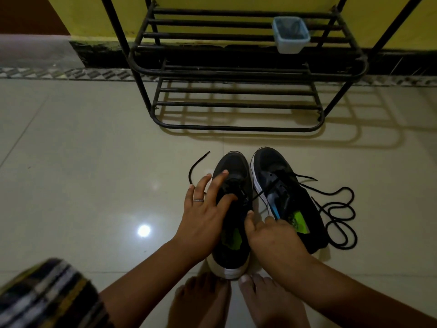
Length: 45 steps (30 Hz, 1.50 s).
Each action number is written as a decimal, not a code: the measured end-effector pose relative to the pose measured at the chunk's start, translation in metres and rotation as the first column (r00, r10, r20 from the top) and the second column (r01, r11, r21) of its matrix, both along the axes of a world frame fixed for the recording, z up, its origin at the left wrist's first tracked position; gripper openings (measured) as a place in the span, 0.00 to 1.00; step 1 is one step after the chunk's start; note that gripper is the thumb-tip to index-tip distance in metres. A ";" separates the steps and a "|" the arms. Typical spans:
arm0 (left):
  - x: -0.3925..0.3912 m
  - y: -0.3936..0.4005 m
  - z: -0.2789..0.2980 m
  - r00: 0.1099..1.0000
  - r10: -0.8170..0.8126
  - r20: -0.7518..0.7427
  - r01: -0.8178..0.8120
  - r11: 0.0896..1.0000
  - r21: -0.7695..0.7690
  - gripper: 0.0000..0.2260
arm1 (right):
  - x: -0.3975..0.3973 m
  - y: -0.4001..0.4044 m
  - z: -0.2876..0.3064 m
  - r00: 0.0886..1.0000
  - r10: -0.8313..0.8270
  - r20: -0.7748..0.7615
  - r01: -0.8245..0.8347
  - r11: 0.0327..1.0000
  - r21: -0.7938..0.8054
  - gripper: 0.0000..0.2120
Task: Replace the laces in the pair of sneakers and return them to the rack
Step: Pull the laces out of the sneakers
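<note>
On the tiled floor point(94, 162) before the metal rack point(236, 74), the left sneaker point(233, 233) is steadied by the spread left hand point(205, 209) while its black lace point(256, 196) is pinched by the right hand point(269, 235), beside the right sneaker point(286, 185).

The left hand point(205, 210) rested on the left sneaker point(233, 209); the right hand point(272, 233) pinched its lace point(256, 197).
</note>
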<state>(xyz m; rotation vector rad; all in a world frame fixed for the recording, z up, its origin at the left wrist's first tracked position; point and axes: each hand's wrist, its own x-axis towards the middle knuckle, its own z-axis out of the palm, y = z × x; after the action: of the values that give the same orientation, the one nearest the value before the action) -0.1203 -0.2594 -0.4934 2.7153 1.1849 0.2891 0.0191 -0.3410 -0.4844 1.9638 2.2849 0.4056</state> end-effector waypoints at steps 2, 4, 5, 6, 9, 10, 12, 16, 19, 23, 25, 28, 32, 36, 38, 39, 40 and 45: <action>0.000 0.000 0.000 1.000 -0.016 -0.026 0.017 1.000 0.021 0.24 | -0.001 0.000 0.000 1.000 -0.011 0.004 0.011 1.000 -0.027 0.23; 0.000 0.000 0.001 0.999 -0.013 -0.042 0.015 0.999 0.041 0.22 | 0.000 0.000 0.000 1.000 -0.019 -0.007 0.019 0.999 -0.050 0.22; 0.000 -0.001 0.002 0.999 -0.014 -0.049 0.016 0.999 0.048 0.21 | 0.000 0.000 -0.001 1.000 -0.024 -0.009 0.023 0.998 -0.057 0.21; 0.000 -0.001 0.003 0.998 -0.023 -0.053 0.026 0.998 0.060 0.21 | -0.001 0.000 0.000 0.999 -0.032 -0.013 0.031 0.997 -0.069 0.21; 0.001 -0.004 0.007 0.994 -0.102 -0.034 0.105 0.988 0.109 0.18 | -0.003 0.000 -0.001 1.000 -0.006 -0.010 0.006 0.999 -0.054 0.23; 0.002 -0.006 0.008 0.991 -0.134 -0.008 0.134 0.983 0.124 0.15 | -0.004 -0.001 -0.002 1.000 0.001 -0.010 -0.002 0.998 -0.056 0.24; 0.002 -0.010 0.008 0.983 -0.180 0.041 0.173 0.975 0.137 0.11 | -0.006 -0.003 -0.003 1.000 0.017 -0.013 -0.017 0.999 -0.048 0.23; 0.001 -0.016 0.010 0.977 -0.196 0.081 0.190 0.978 0.080 0.11 | -0.006 -0.004 -0.005 1.000 -0.012 0.004 0.013 0.995 -0.096 0.20; 0.001 -0.020 0.019 0.954 -0.182 0.237 0.208 0.974 -0.090 0.05 | -0.007 0.000 -0.002 0.999 -0.035 -0.042 0.027 0.983 -0.179 0.13; 0.000 -0.018 0.044 0.877 0.105 0.470 0.116 0.901 -0.419 0.06 | -0.006 0.001 -0.002 0.998 0.016 -0.057 -0.026 0.983 -0.182 0.11; -0.003 -0.012 0.057 0.733 0.327 0.597 0.113 0.806 -0.580 0.04 | -0.006 0.001 -0.005 1.000 0.014 -0.022 -0.017 0.993 -0.121 0.18; -0.007 0.001 0.068 0.493 0.557 0.668 0.108 0.723 -0.682 0.03 | -0.007 0.001 -0.009 1.000 0.027 0.012 -0.027 0.999 -0.043 0.22; -0.017 0.015 0.075 0.394 0.613 0.684 0.144 0.694 -0.705 0.16 | -0.006 0.001 -0.011 0.998 0.031 0.057 -0.028 0.999 -0.038 0.22; -0.024 0.018 0.068 0.639 0.414 0.648 0.034 0.827 -0.562 0.28 | -0.005 0.000 -0.013 0.996 0.041 0.083 -0.041 0.999 -0.003 0.22; -0.028 0.021 0.060 0.777 0.342 0.529 -0.060 0.877 -0.478 0.33 | -0.004 0.000 -0.014 0.995 0.055 0.083 -0.057 0.998 0.023 0.22; -0.031 0.023 0.055 0.828 0.332 0.451 -0.118 0.890 -0.440 0.34 | -0.003 0.000 -0.015 0.995 0.059 0.085 -0.061 0.998 0.028 0.22; -0.034 0.026 0.050 0.865 0.342 0.368 -0.176 0.892 -0.416 0.33 | -0.002 0.000 -0.015 0.994 0.061 0.085 -0.064 0.998 0.026 0.22; -0.040 0.022 0.032 0.911 0.399 -0.100 -0.403 0.814 -0.418 0.31 | 0.000 0.004 -0.005 0.997 0.067 0.025 -0.065 0.996 -0.056 0.20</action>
<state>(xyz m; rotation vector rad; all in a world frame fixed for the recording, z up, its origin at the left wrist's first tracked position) -0.1602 -0.2371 -0.4613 2.0742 1.6029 0.0507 0.0192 -0.3374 -0.4893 1.8503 2.3239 0.3684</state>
